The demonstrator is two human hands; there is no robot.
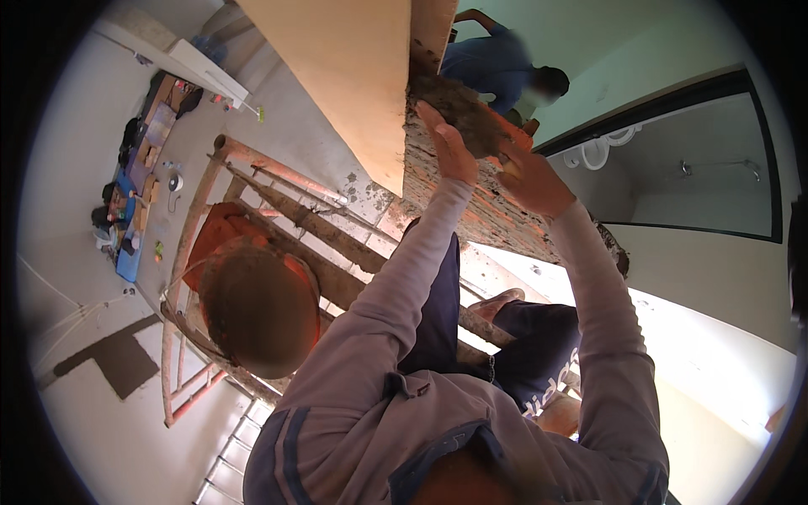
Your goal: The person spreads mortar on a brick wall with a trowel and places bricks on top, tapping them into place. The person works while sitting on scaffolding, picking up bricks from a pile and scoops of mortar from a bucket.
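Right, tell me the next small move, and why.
I'd probably press the mortar gently with the left hand: the clump looks lumpy against the rough wall, and that hand is already beside it, fingers outstretched. The right hand seems to be holding the orange board on the other side.

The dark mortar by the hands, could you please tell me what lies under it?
A rough, streaked, reddish surface shows beside the mortar. Whatever lies directly under the mortar is covered and cannot be seen; the left hand hides part of its edge.
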